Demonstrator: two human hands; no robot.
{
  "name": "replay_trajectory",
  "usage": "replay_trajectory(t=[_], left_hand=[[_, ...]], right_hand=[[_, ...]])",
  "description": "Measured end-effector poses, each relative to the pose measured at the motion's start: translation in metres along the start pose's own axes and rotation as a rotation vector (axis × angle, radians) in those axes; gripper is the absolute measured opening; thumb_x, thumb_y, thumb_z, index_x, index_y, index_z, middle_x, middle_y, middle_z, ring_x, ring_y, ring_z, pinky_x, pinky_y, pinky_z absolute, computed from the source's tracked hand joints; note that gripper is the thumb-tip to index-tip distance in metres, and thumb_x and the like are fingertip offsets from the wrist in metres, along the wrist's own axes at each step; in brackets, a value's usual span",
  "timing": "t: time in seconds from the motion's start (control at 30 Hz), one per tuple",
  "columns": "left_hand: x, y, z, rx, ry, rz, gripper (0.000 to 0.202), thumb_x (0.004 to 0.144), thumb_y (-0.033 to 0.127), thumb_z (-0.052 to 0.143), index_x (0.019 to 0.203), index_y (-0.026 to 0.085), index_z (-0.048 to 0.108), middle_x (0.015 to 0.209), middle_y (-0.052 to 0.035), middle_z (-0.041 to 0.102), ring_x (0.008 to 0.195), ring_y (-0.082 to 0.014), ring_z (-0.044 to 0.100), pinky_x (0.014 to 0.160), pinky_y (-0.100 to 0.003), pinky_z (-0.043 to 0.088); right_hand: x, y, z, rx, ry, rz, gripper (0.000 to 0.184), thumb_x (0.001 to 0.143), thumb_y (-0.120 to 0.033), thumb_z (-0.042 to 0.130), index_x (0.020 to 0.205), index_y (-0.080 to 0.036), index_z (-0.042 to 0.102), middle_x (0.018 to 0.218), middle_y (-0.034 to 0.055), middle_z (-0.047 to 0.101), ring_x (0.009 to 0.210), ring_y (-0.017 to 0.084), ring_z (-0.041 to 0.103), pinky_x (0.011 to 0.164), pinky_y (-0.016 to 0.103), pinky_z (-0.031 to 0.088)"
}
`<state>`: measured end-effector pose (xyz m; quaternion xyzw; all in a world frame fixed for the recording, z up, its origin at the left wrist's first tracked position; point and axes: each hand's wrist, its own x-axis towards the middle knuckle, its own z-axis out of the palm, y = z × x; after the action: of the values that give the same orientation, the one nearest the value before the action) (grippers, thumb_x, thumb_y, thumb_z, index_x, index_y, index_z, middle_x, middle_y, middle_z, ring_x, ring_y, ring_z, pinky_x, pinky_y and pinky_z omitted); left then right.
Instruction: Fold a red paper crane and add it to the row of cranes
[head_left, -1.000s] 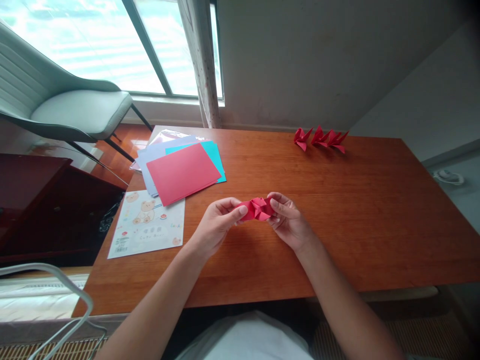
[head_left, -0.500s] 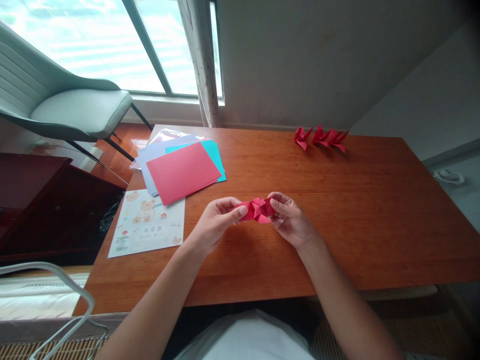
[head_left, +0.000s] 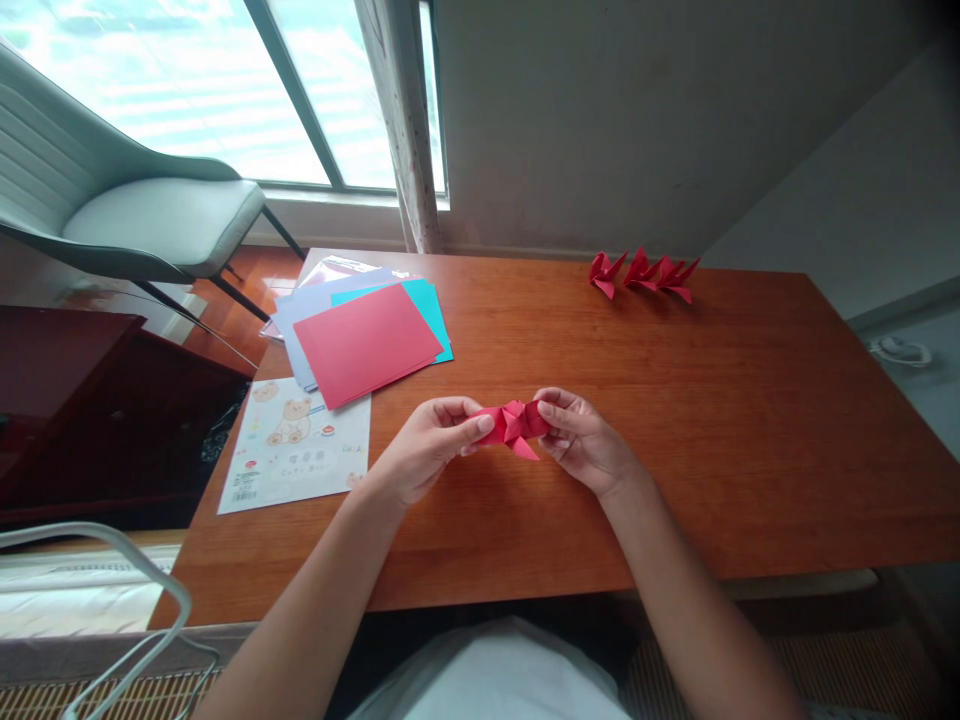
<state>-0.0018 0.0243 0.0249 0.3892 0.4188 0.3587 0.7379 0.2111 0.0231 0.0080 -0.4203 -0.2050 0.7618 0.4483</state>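
Observation:
A small folded red paper piece [head_left: 514,425] is held just above the wooden table [head_left: 675,450], near its middle. My left hand [head_left: 427,450] pinches its left end with thumb and fingers closed. My right hand [head_left: 581,440] pinches its right end the same way. A pointed flap of the paper hangs down between my hands. Three finished red paper cranes [head_left: 645,272] stand in a row at the far edge of the table, right of centre.
A fanned stack of coloured sheets [head_left: 364,335], red on top over teal and lilac, lies at the table's far left. A printed sheet with a bear picture [head_left: 296,450] lies in front of it. A grey chair [head_left: 142,215] stands by the window, left.
The red paper piece has turned slightly between my hands, and a pointed flap now sticks downward. Both hands have stayed in nearly the same place.

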Motion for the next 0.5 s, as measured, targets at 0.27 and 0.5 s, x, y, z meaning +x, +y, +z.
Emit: replay_trajectory(t=[0.27, 0.5], left_hand=[[-0.0015, 0.0017, -0.0042, 0.005, -0.077, -0.052, 0.033, 0.077, 0.040, 0.083, 0.070, 0.013, 0.064, 0.059, 0.0033, 0.051, 0.056, -0.0066, 0.038, 0.054, -0.022, 0.025], [0.0018, -0.0029, -0.0009, -0.045, 0.031, 0.020, 0.031, 0.074, 0.037, 0.085, 0.071, 0.014, 0.066, 0.064, 0.0020, 0.057, 0.059, -0.0069, 0.043, 0.056, -0.020, 0.031]], right_hand=[[-0.0003, -0.0032, -0.0046, -0.087, -0.046, 0.039, 0.030, 0.059, -0.031, 0.094, 0.080, -0.023, 0.074, 0.073, -0.0035, 0.070, 0.057, 0.009, 0.058, 0.049, 0.023, 0.036], [0.0002, -0.0004, 0.0016, 0.036, 0.044, -0.014, 0.027, 0.059, -0.027, 0.095, 0.078, -0.022, 0.076, 0.071, -0.0039, 0.072, 0.055, 0.005, 0.057, 0.044, 0.017, 0.036]])
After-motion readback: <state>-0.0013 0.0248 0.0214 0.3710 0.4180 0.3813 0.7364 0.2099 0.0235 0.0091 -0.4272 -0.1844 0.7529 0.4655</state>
